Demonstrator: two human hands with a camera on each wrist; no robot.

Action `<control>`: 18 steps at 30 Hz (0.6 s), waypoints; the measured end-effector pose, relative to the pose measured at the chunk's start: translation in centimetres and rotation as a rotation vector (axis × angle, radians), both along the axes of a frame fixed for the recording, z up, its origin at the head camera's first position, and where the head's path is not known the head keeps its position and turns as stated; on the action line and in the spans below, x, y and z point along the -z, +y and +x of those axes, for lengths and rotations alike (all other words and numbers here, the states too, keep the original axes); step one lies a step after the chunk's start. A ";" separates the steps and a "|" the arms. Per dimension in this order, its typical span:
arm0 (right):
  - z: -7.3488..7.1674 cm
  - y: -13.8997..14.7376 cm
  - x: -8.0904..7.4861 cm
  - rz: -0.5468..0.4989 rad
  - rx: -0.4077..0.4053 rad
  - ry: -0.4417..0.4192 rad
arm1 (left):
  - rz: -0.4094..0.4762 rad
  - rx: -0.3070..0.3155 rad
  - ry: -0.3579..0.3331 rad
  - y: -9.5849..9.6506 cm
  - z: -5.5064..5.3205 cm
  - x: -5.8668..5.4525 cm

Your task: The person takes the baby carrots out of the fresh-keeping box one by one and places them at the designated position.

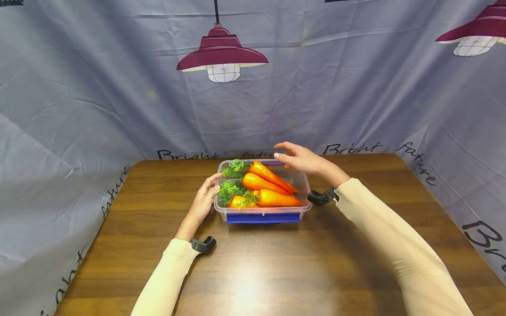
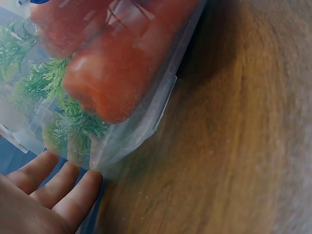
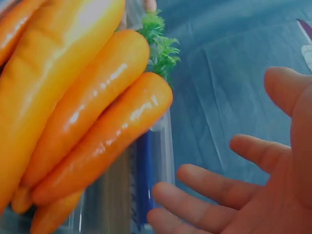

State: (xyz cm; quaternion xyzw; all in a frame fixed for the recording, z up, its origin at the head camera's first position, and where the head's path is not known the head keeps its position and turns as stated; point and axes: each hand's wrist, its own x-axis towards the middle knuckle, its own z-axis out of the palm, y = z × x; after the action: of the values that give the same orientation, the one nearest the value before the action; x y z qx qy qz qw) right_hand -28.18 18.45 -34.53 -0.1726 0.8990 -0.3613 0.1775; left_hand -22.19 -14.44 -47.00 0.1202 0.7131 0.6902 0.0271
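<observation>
A clear plastic food container [image 1: 262,210] with blue latches stands on the table, its top uncovered. Inside lie several orange carrots [image 1: 280,198] with feathery green tops [image 1: 228,192], the tops toward the left. My left hand [image 1: 203,199] rests at the container's left end; in the left wrist view, extended fingers [image 2: 80,195] touch the see-through wall. Over the far right part of the rim hovers my right hand [image 1: 302,159], holding nothing. Its fingers [image 3: 217,187] are spread apart beside the far latch in the right wrist view.
The brown wooden table [image 1: 253,267] extends around the container. Behind it and along both sides hangs a grey-blue cloth [image 1: 253,109] printed with lamps and lettering. A black wrist mount [image 1: 203,245] sits on the left forearm, another wrist mount [image 1: 322,197] on the right.
</observation>
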 end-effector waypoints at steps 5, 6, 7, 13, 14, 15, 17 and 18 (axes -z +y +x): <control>-0.9 -1.7 0.5 0.001 -0.063 -0.118 | 0.010 0.004 -0.012 0.1 0.0 0.0; -1.1 -2.0 0.6 0.008 -0.075 -0.127 | 0.005 0.002 -0.012 0.1 0.1 -0.1; -1.2 -2.2 0.8 0.004 -0.090 -0.139 | 0.001 -0.001 -0.011 0.2 0.1 -0.1; -1.8 -3.4 1.7 -0.013 -0.182 -0.182 | -0.035 -0.017 0.000 0.1 0.1 -0.1; -1.8 -3.5 1.8 -0.011 -0.194 -0.181 | -0.034 -0.017 0.000 0.1 0.1 -0.1; -2.0 -3.7 2.0 -0.007 -0.204 -0.175 | -0.035 -0.019 0.000 0.1 0.1 -0.1; -2.1 -3.9 2.2 -0.011 -0.221 -0.176 | -0.028 -0.019 0.000 0.0 0.0 -0.1; -2.2 -4.0 2.3 -0.017 -0.228 -0.179 | -0.025 -0.019 0.002 0.0 0.0 -0.1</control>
State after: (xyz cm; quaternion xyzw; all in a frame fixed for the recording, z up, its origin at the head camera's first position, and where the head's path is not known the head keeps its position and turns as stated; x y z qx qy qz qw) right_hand -30.39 14.50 -36.79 -0.2423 0.8509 -0.3605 0.2955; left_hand -22.15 -14.45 -46.92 0.1138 0.7228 0.6813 0.0210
